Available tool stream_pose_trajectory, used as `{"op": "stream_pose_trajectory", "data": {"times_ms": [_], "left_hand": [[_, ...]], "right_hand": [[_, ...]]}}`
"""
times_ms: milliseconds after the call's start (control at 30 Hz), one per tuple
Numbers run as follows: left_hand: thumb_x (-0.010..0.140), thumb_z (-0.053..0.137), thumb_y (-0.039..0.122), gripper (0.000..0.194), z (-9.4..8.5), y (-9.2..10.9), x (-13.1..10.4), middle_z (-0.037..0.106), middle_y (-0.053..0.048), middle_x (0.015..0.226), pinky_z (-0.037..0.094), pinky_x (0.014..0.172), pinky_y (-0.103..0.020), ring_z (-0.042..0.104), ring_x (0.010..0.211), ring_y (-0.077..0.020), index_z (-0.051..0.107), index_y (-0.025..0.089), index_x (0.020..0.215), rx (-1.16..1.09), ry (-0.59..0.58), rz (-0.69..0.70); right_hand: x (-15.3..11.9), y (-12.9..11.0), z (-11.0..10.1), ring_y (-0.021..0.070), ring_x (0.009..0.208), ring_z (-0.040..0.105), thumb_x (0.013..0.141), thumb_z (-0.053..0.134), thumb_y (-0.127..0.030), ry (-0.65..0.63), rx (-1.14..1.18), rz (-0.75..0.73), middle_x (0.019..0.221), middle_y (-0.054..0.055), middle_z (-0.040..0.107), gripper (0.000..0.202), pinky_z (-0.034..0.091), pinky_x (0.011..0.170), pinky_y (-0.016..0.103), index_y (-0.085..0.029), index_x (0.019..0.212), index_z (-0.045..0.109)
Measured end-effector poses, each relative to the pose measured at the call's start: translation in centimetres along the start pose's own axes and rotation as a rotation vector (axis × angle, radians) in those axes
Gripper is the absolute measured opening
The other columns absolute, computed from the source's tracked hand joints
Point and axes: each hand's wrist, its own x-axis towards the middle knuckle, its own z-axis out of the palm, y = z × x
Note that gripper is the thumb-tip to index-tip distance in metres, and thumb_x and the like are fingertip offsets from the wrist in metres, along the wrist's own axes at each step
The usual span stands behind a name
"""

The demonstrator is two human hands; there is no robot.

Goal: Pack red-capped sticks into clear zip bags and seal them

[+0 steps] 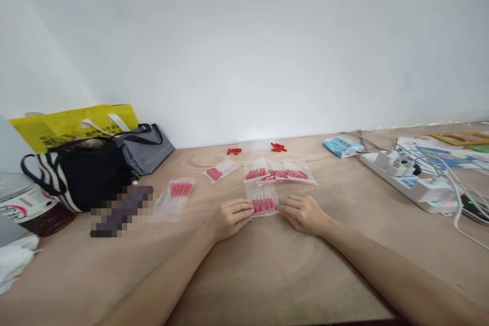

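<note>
A clear zip bag (262, 194) lies flat on the table, holding several thin pale sticks with red ends lined up near its lower edge. My left hand (231, 218) is closed at the bag's lower left corner, fingertips on its edge. On the opposite corner, my right hand (303, 214) is closed too, thumb and fingers pressed together. Just beyond lies an overlapping row of filled zip bags (280, 172) with red pieces inside. A smaller zip bag (220, 170) with red pieces rests to the left of that row.
Farther left is another zip bag (176, 198) with red-ended sticks. Loose red pieces (234, 151) lie near the wall. A blue tissue pack (341, 146) and a power strip (410, 183) with cables occupy the right. Bags (95, 168) and a large bottle (32, 204) stand left.
</note>
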Motion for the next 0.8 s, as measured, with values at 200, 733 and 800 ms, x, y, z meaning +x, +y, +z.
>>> {"op": "stream_pose_trajectory", "data": {"times_ms": [200,733,800], "left_hand": [[0.08,0.05,0.024,0.018,0.29,-0.56,-0.26,0.069,-0.005,0.087,0.051,0.078,-0.031,0.063,0.086,-0.018,0.068,0.025,0.084,0.076,-0.058,-0.037],[0.082,0.042,0.024,0.024,0.06,-0.39,0.0,0.067,-0.006,0.076,0.048,0.069,-0.028,0.06,0.07,-0.0148,0.065,0.021,0.075,0.178,-0.055,0.032],[0.082,0.042,0.023,0.024,0.08,-0.35,0.07,0.066,-0.006,0.075,0.048,0.068,-0.028,0.06,0.069,-0.0151,0.064,0.021,0.074,0.194,-0.037,0.055]], "right_hand": [[0.12,0.07,0.01,0.0114,0.059,0.047,0.087,0.036,-0.019,0.01,0.001,0.021,0.062,0.002,0.054,0.025,0.031,0.054,0.024,-0.016,0.075,0.059],[0.69,0.14,0.44,0.0105,0.055,0.041,0.088,0.031,-0.014,0.016,-0.12,-0.107,0.057,0.002,0.049,0.035,0.023,0.05,0.026,-0.016,0.06,0.051],[0.7,0.11,0.39,0.0104,0.054,0.041,0.087,0.033,-0.015,0.039,-0.122,-0.1,0.057,0.002,0.05,0.034,0.023,0.05,0.026,-0.016,0.059,0.052]]}}
